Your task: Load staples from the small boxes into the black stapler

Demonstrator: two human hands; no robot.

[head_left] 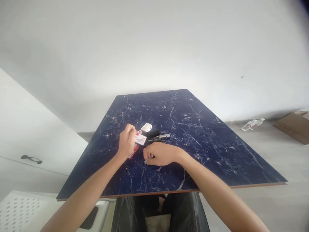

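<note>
My left hand (127, 138) is closed on the edge of a small white-and-red box (140, 139), held tilted over the table. Below that box a red-and-white packet (134, 150) shows in part. My right hand (160, 154) is curled close to the tabletop, pinching a small silvery piece (147, 159) whose kind I cannot make out. Just beyond the hands a black object (153, 133), partly covered, lies beside a slim silver tool (164, 136). Another small white box (146, 127) rests behind them.
The hands work over a dark blue marble-patterned table (193, 141) against a white wall. A white cabinet with a dark handle (31, 159) stands to the left. On the floor at right are clear plastic bottles (251, 125) and a cardboard box (293, 127).
</note>
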